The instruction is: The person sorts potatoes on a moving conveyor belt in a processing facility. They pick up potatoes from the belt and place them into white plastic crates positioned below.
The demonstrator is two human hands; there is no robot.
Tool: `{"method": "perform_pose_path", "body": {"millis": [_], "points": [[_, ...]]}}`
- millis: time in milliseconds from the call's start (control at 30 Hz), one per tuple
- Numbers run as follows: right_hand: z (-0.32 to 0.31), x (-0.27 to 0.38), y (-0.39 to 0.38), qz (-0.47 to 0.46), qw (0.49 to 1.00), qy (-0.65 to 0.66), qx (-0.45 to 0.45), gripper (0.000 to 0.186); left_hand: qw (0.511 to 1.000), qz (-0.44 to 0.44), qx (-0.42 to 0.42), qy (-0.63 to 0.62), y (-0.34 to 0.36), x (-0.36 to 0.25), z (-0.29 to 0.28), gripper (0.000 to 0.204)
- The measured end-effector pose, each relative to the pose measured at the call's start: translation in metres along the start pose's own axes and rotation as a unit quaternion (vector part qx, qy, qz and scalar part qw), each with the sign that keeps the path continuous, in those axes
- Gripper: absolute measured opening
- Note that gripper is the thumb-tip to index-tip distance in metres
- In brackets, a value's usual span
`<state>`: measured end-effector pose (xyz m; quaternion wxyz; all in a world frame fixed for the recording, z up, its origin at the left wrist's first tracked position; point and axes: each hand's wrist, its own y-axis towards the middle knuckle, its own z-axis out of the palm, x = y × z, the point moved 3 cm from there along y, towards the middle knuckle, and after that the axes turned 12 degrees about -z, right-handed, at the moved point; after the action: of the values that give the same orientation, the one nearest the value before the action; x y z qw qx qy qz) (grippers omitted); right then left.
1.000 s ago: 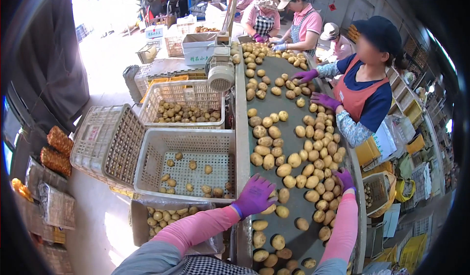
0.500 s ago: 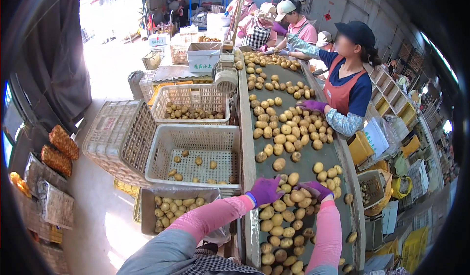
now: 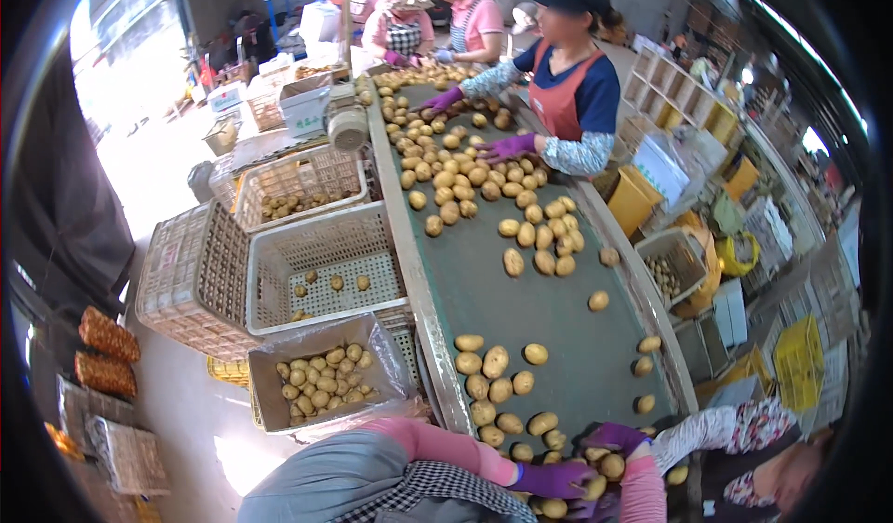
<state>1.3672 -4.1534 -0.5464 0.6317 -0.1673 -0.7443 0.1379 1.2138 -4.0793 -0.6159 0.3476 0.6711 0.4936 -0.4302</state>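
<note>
Loose yellow potatoes (image 3: 495, 362) lie scattered over a long green conveyor belt (image 3: 567, 328). At its near end my left hand (image 3: 555, 478), in a purple glove, has its fingers closed against a potato (image 3: 593, 488). Just above it my right hand (image 3: 619, 438), also purple-gloved below a pink sleeve, curls over potatoes. A co-worker's floral sleeve (image 3: 712, 436) reaches in from the right and overlaps my right wrist, and that person's hand is hard to separate from mine. More purple glove shows below, partly hidden.
Left of the belt stand a lined box of potatoes (image 3: 321, 383), a white crate (image 3: 326, 253) with few potatoes, and an upturned crate (image 3: 191, 281). Across the belt, a co-worker in a red apron (image 3: 563, 95) spreads potatoes with purple gloves. A motor (image 3: 347, 125) juts from the belt's left edge.
My view has swung right and both my hands have drawn nearer along the belt, potatoes gathered between them. A floral-sleeved arm has come in from the right. The apron-wearing co-worker now has both hands on potatoes.
</note>
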Motion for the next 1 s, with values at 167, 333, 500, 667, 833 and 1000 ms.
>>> {"method": "perform_pose_path", "body": {"millis": [167,333,500,667,833,1000], "points": [[-0.005,-0.040,-0.094,0.091,0.966,-0.214,0.112,0.030,0.999,0.025,-0.014,-0.022,-0.012,-0.078,-0.022,0.055],[-0.024,-0.036,-0.122,0.186,0.906,-0.373,0.075,0.028,0.942,-0.074,-0.274,0.181,-0.079,-0.025,-0.184,0.033],[0.053,0.052,-0.039,-0.275,0.843,-0.374,-0.273,0.037,0.719,-0.224,-0.428,0.500,-0.158,0.012,-0.298,0.041],[0.171,0.032,0.048,-0.349,0.811,-0.329,-0.335,0.077,0.699,-0.321,-0.357,0.530,-0.169,0.059,-0.306,0.039],[0.177,0.012,0.024,-0.175,0.860,-0.217,-0.427,0.079,0.725,-0.339,-0.339,0.495,-0.156,0.040,-0.277,0.054],[0.149,-0.036,-0.023,-0.075,0.788,-0.224,-0.569,0.062,0.800,-0.275,-0.277,0.456,-0.143,0.047,-0.227,0.064]]}}
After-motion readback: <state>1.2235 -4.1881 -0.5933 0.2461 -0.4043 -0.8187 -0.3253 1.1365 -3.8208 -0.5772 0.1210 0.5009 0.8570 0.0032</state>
